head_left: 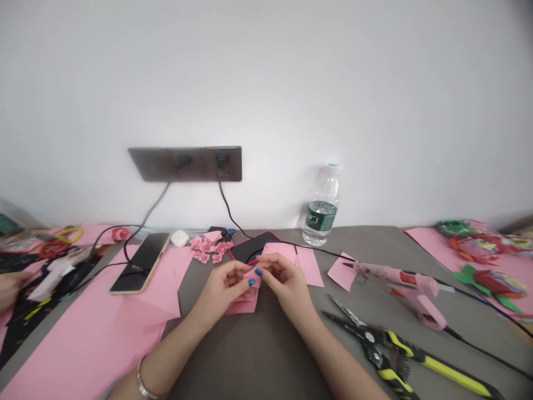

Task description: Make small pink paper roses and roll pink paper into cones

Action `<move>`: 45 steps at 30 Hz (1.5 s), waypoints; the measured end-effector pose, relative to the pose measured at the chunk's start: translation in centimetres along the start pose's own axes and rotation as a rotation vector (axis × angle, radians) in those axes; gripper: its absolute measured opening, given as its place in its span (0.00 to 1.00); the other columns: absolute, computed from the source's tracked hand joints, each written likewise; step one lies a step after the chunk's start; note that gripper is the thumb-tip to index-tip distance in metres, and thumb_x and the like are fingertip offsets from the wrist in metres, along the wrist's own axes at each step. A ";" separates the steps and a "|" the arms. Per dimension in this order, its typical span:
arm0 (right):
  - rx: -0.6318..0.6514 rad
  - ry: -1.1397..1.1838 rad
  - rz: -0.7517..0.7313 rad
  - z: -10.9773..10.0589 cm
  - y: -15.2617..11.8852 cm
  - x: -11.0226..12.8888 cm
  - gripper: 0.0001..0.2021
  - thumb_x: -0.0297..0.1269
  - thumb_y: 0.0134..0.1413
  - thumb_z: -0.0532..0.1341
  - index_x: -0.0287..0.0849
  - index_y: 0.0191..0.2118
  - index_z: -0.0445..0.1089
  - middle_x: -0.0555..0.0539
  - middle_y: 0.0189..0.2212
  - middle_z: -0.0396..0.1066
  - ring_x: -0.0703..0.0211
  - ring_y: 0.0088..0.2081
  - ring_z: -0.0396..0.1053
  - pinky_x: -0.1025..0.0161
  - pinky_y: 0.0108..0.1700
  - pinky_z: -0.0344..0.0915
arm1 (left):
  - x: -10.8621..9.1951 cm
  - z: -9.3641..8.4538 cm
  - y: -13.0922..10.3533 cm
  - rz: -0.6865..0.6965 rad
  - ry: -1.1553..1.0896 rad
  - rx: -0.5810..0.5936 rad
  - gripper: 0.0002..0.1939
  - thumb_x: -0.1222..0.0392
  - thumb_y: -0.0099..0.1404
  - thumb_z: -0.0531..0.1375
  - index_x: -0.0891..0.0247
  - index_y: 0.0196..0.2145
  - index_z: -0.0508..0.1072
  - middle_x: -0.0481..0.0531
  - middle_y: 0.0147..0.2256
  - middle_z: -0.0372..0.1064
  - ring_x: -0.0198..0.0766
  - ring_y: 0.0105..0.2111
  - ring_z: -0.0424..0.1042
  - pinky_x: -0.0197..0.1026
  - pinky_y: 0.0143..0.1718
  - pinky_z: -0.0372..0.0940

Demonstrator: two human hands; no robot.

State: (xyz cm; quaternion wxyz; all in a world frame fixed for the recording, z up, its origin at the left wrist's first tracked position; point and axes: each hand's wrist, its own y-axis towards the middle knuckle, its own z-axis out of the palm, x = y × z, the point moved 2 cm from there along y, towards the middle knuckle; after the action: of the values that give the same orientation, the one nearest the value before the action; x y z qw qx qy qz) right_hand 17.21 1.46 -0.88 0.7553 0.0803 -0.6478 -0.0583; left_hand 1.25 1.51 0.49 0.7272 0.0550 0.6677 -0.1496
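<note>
Between my two hands is a small piece of pink paper (252, 274), pinched by thumbs and fingers. My left hand (228, 286) grips its left side, and my right hand (283, 280) grips the right side near the top. The fingers partly cover the piece, so its exact shape is hidden. Just below them, more pink paper (244, 306) lies on the grey table (250, 361). A cluster of small pink paper flowers (206, 249) sits beyond my left hand. Behind both hands rests a dark pad with a red edge (241, 250).
Pink glue gun (416, 286) and yellow-black scissors (375, 339) lie at right. A water bottle (321, 211) stands by the wall. At left are a phone (144, 261) and large pink sheets (104, 333). Cables run from the wall socket (187, 164). Another person's hand (10, 289) shows far left.
</note>
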 end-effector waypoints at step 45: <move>-0.050 -0.315 -0.283 0.7 -0.7 0.2 0.12 0.25 0.53 0.58 0.45 0.41 0.74 0.46 0.36 0.75 0.57 0.35 0.74 0.61 0.38 0.71 | 0.8 0.1 0.0 -0.063 -0.160 -0.112 0.22 0.44 0.49 0.72 0.63 0.37 0.82 0.53 0.38 0.78 0.43 0.37 0.78 0.41 0.42 0.75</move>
State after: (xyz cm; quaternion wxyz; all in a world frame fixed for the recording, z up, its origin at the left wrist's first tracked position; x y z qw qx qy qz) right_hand 16.55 0.70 -0.70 0.6305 0.1418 -0.7386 -0.1918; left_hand 1.43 1.38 -0.26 0.7749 -0.0191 0.6164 -0.1388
